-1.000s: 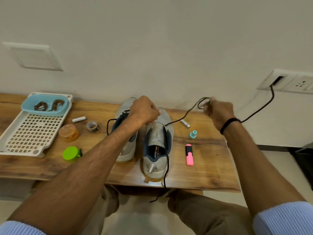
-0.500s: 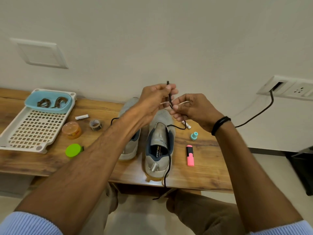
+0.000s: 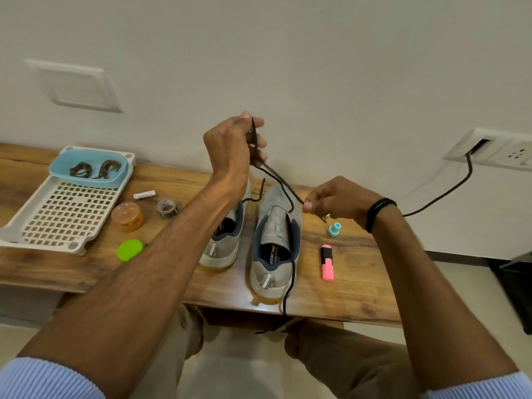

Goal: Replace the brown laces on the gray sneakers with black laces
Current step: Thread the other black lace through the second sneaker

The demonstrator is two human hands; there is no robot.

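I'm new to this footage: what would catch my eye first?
At centre, the higher left hand and lower right hand hold a black lace stretched between them. Below, two gray sneakers stand on the wooden table, black lace trailing off its front edge. Far left, brown laces lie coiled in a blue tub.

Light-blue ribbed sleeves (image 3: pixel 43 378), black wristband (image 3: pixel 380 214) on right wrist, beige trousers (image 3: pixel 345 367)

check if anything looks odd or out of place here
The black lace trails over the heel of the nearer sneaker and dangles off the table's front edge, where it could snag. Its other end is pinched between left hand and right hand. Nothing looks spilled or damaged.
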